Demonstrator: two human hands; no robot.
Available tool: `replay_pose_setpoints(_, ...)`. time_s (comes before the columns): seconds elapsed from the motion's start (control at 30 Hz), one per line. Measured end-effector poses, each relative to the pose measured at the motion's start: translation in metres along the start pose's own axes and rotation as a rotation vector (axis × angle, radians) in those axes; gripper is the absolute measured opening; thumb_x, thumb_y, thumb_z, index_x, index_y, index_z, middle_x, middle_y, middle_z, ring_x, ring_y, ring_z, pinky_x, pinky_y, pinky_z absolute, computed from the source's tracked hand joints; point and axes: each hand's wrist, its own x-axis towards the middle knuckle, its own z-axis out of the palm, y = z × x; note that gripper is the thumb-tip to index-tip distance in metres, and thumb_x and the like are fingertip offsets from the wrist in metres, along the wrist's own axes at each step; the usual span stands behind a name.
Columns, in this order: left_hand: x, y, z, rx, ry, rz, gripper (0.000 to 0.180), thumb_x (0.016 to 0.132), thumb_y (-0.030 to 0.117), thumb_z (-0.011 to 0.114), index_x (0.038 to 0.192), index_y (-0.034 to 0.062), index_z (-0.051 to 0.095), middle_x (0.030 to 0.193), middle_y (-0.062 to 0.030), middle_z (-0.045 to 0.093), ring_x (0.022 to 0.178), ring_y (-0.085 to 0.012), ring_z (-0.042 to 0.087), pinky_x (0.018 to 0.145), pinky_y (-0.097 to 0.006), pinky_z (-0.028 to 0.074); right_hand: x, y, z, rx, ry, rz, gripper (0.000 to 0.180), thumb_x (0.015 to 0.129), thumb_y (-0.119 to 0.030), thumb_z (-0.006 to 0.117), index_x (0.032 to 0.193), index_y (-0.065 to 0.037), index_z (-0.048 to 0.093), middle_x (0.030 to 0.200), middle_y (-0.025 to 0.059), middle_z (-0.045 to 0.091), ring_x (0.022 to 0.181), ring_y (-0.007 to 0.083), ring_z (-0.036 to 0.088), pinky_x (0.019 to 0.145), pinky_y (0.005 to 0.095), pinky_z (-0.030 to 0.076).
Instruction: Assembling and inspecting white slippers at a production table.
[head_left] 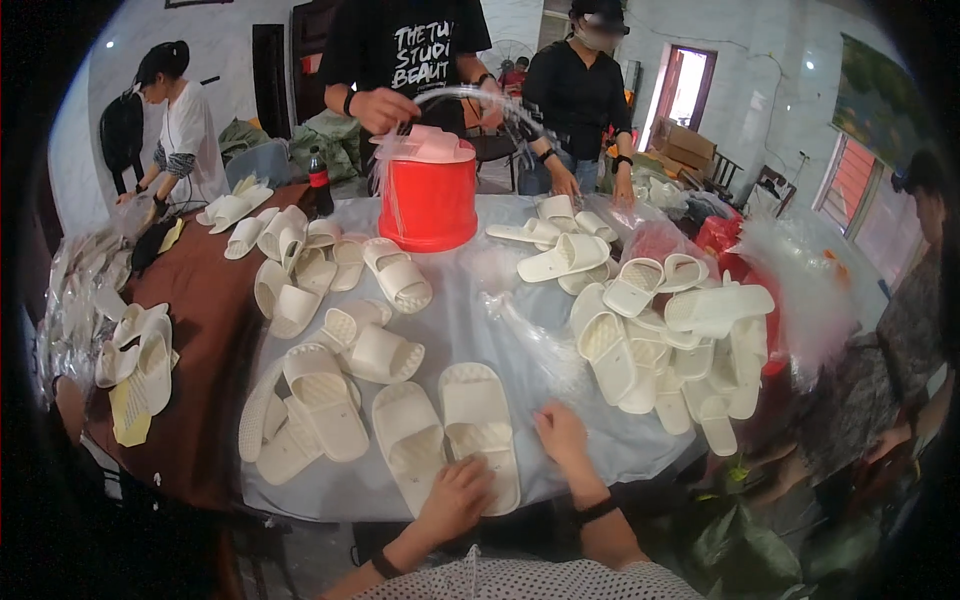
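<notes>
Two cream slide sandals lie side by side at the near edge of the table: one on the left [408, 438] and one on the right [478, 418]. My left hand [455, 496] rests on the heel end of the right sandal, fingers curled over it. My right hand [562, 432] lies flat on the grey cloth [460, 330] just right of that sandal, holding nothing. Both wrists wear dark bands.
Many more cream sandals are strewn over the round table, heaped at right [665, 345] and left [300, 400]. A red bucket [428, 200] stands at the far middle, a dark bottle [320, 183] beside it. Clear plastic bags [535, 335] lie about. Several other people stand round the table.
</notes>
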Motion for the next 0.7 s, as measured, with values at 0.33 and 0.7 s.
replay_pose_setpoints(0.33, 0.006, 0.004, -0.009, -0.022, 0.027, -0.011, 0.032, 0.077, 0.016, 0.065, 0.107, 0.0068, 0.057, 0.121, -0.0122, 0.050, 0.118, -0.0313, 0.044, 0.092, -0.045, 0.037, 0.012, 0.039, -0.025, -0.183, 0.191, -0.007, 0.015, 0.079, -0.017, 0.064, 0.088, -0.006, 0.060, 0.079, 0.0148, 0.059, 0.082, 0.0319, 0.058, 0.067, 0.0413, 0.046)
replay_pose_setpoints(0.7, 0.002, 0.004, -0.009, -0.041, 0.005, -0.014, 0.035, 0.076, 0.017, 0.069, 0.108, 0.0085, 0.059, 0.122, -0.0115, 0.052, 0.118, -0.0310, 0.046, 0.092, -0.044, 0.038, 0.000, 0.033, -0.041, 0.020, 0.234, 0.059, 0.014, 0.075, -0.016, 0.069, 0.080, -0.004, 0.065, 0.075, 0.0125, 0.062, 0.066, 0.0289, 0.059, 0.062, 0.0375, 0.046)
